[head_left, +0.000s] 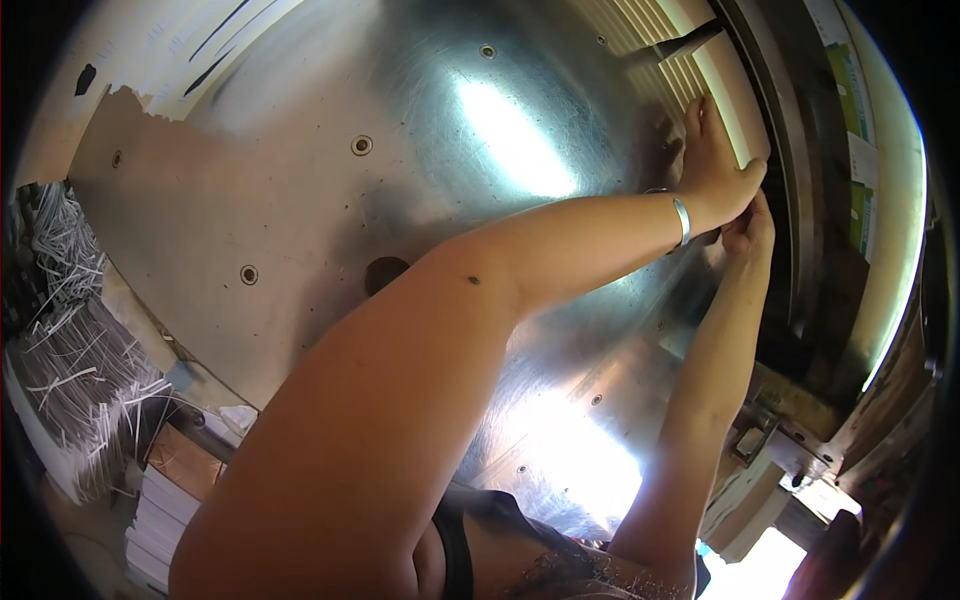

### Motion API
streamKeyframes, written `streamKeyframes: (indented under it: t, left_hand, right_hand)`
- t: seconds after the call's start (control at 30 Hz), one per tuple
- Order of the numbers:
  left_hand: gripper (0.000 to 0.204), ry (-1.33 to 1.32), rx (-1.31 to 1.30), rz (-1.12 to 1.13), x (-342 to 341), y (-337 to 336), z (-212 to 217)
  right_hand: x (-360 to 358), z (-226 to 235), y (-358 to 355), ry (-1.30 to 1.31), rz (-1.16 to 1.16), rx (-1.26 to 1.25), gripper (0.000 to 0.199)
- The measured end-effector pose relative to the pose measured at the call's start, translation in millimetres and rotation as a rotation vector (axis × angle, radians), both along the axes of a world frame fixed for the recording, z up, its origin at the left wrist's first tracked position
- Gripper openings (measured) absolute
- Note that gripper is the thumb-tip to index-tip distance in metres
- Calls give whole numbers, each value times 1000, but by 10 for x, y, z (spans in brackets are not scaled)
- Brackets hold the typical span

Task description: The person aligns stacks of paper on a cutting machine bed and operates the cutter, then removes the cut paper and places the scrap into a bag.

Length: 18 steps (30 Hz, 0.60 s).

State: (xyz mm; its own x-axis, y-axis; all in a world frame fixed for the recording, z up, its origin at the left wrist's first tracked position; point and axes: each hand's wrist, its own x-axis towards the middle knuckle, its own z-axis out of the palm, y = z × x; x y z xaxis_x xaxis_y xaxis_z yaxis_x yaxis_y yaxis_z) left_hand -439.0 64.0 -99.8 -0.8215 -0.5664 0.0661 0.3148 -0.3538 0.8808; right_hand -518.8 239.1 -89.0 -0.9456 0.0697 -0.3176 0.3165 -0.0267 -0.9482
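Nearest the camera, the person's bare left forearm [590, 240] sweeps up across the shiny, scratched metal table [300, 200], while the right forearm [715, 345] rises steeply on the other side. Down at the lower left, there's a stack of white paper with a brown top [185, 470], and just beyond it a shaggy heap of thin white paper strips [80, 385]. Now up the arm: a silver metal bracelet [683, 222] circles the left wrist, and here's the left hand [715, 165], fingers outstretched against a long, pale cream paper stack [733, 105] at the table's upper right, thumb standing apart by its near end. Tucked just below is the right hand [748, 228], fingers curled and partly covered by the left; whether it grips anything, I can't tell. Farther along, a dark, pointed metal piece [690, 45] crosses the cream stack, and a pale block with black marks [150, 65] sits at the far left.
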Motion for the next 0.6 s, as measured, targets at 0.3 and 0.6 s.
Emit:
streamKeyframes:
  t: [0.3, 0.6]
  left_hand:
    - [107, -74, -96, -76, 51, 33, -10]
    - [107, 44, -49, -122, 49, 13, -100]
  right_hand:
    - [91, -13, -30, 27, 55, -18, 47]
    - [131, -58, -92, 58, -41, -10, 40]
